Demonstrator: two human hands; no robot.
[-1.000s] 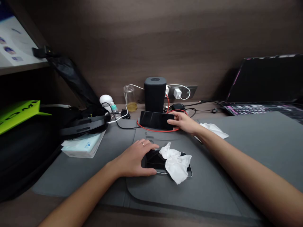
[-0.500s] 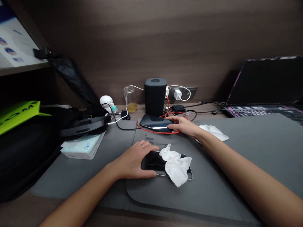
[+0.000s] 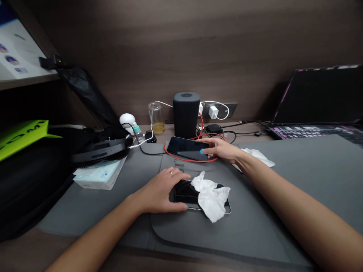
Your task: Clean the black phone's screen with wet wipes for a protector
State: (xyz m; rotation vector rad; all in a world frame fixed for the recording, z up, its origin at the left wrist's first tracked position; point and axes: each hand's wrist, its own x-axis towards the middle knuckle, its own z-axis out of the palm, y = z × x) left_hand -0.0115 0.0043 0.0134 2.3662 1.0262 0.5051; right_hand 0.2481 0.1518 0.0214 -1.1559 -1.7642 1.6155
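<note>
My left hand [image 3: 163, 192], a ring on one finger, spans the left end of a black-screened smartphone [image 3: 185, 194] on the grey mat. Its thumb lies along the near edge and its fingers along the far edge. Crumpled white tissue [image 3: 213, 200] covers the phone's right part. Farther back, my right hand [image 3: 219, 148] grips the right end of a dark smartphone [image 3: 184, 146]. The right thumb rests on that screen, where a small blue glow shows; the other fingers are at the far edge. A red cable [image 3: 187, 159] loops around this phone.
Behind stand a black speaker [image 3: 186, 115] and a glass jar [image 3: 156, 119] with yellowish liquid. An open laptop [image 3: 320, 100] is at right. A tissue pack [image 3: 99, 175], a black bag [image 3: 31, 181] and another crumpled tissue [image 3: 259, 156] flank the hands. Cables run along the wall.
A blue glow now shows at the right thumb on the far phone, and the white streak on its screen is gone. My right hand has shifted very slightly; my left hand stays put.
</note>
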